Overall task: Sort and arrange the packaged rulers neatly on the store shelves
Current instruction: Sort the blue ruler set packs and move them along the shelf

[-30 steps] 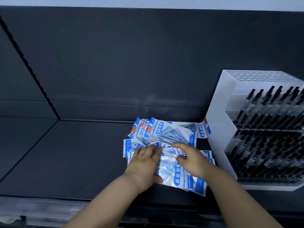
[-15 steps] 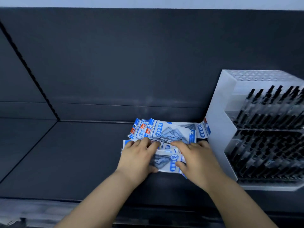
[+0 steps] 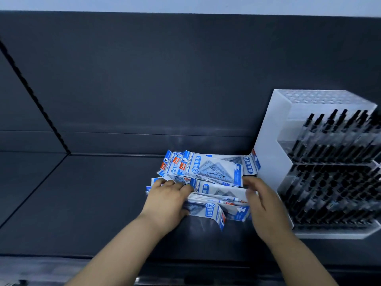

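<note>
A loose pile of blue-and-white ruler packets point(image 3: 208, 172) lies on the dark shelf point(image 3: 92, 203), toward its back right. In front of it a bunch of these packets point(image 3: 218, 199) stands gathered on edge between my hands. My left hand point(image 3: 167, 200) grips the bunch's left end, fingers curled over the top and thumb underneath. At the bunch's right end my right hand point(image 3: 259, 201) presses in with straight fingers. One packet point(image 3: 210, 213) sags out at the front of the bunch.
A white tiered pen display point(image 3: 274, 153) filled with black pens point(image 3: 334, 172) stands right next to the packets on the right. The shelf's dark back wall point(image 3: 165, 89) rises behind. A divider seam point(image 3: 35, 96) runs diagonally at the left.
The packets that lay flat under my hands have been gathered and tipped up on edge. My hands moved apart to the bunch's two ends.
</note>
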Available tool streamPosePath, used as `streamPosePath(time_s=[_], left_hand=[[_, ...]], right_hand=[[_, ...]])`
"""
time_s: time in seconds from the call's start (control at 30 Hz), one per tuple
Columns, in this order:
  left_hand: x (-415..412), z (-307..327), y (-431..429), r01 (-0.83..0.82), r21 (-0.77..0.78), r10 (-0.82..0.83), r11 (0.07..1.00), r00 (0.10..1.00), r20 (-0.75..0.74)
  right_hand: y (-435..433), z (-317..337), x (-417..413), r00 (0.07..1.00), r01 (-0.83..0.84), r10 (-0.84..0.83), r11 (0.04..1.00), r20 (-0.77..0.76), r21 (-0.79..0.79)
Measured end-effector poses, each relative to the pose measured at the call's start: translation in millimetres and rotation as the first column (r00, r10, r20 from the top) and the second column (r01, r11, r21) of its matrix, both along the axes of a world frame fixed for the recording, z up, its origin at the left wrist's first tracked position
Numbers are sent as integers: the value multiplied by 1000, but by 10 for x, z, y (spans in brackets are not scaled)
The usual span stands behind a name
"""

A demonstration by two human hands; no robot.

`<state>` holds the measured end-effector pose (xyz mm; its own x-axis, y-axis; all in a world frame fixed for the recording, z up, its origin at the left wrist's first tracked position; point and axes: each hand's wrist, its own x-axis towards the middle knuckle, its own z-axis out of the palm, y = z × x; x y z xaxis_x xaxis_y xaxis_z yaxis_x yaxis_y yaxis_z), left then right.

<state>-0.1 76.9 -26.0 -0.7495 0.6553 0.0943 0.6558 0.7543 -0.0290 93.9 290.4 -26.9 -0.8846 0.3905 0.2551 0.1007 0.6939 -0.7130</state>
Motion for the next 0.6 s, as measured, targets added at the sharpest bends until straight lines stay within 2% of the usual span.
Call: streamPosePath(time_s=[0.03,0.07,0.1,0.17,0.23,0.3,0.37,0.47,0.53,0.6], left_hand=[[11,31,29,-2,-18,2,1000,1000,16],[12,36,60,5,-23,-5,1000,1000,-4],[24,48,107,12,-26,-12,1000,1000,-10],[55,82,236,54,-54,-55,997,998,-17],[49,90,313,86,-63,-87,994,996,-12],[1,79,303,68,-63,-69,996,998,-7],[-37,66,289,47,-53,-49,998,998,-27],[-19,53,339,72,-40,-73,997,997,-19],[-33,64,312,87,-34,-88,996,996,-12],[-105,112,153,46,-34,-46,998,999,16]], right_hand=[[-28,-56,-12,998,47,-54,986,-41,-158],[-97,-115,-45,996,64,-81,933,-34,-353],[-193,-163,-89,998,41,-56,833,-11,-552],[-336,-218,-162,1000,-6,27,662,16,-750],[-361,-180,-193,999,-46,47,669,-19,-742],[-318,-135,-169,997,-56,-1,727,-83,-685],[-291,-119,-149,995,-91,44,790,-92,-606],[-410,-198,-166,964,-207,254,903,79,-377],[-453,-250,-206,964,-208,237,954,122,-216],[-405,-240,-198,967,-182,211,965,143,-190]])
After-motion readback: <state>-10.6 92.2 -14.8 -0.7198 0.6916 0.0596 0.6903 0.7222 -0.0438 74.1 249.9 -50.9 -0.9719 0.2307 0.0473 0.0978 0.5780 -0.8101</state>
